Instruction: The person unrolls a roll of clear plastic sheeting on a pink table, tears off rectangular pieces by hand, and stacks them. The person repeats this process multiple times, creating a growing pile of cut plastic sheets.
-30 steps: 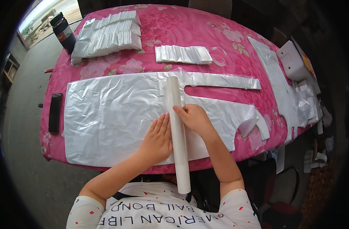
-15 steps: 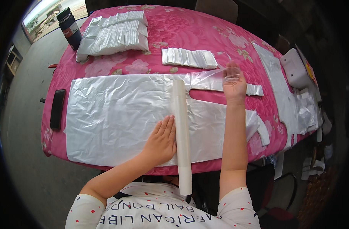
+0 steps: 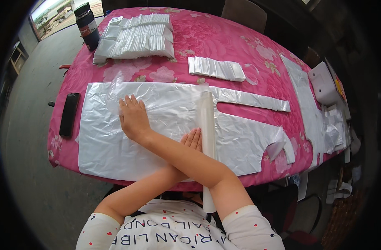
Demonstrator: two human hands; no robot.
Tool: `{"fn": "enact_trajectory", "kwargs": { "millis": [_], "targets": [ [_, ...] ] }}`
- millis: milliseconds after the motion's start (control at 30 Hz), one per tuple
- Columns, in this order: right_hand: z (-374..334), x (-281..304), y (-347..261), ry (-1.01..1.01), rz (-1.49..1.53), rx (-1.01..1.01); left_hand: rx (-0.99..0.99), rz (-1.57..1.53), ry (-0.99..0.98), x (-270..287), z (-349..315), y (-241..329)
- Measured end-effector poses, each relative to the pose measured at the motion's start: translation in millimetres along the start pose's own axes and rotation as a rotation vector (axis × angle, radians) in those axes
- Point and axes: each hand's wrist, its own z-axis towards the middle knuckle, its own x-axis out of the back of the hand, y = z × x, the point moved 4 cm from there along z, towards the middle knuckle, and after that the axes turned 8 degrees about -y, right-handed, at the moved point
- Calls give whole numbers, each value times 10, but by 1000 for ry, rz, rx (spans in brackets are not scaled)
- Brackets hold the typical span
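Right hand (image 3: 134, 118), fingers spread, nothing visibly gripped, extends past the flat, empty left hand (image 3: 193, 140) over plastic (image 3: 99, 137) that could crease should the forearm (image 3: 180, 156) nudge the roll (image 3: 208, 125).

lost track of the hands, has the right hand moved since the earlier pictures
Yes, leftward: judged against the black phone, the right hand is now much nearer, on the left side of the white roll.

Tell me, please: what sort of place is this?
Possibly a small home workshop: folded plastic bundles, a flat plastic sheet and a pale roll lie over a flowered pink tablecloth.
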Motion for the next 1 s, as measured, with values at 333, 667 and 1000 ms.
{"fn": "enact_trajectory", "kwargs": {
  "millis": [333,667,1000],
  "targets": [
    [-556,183,-796,-530,133,261,89,-257,15,28,63,-101],
    [-1807,1642,307,57,-22,57,604,-2208,126,225,951,-959],
    [-2132,1604,874,-184,-158,93,895,-2095,83,181,914,-1085]
  ]
}}
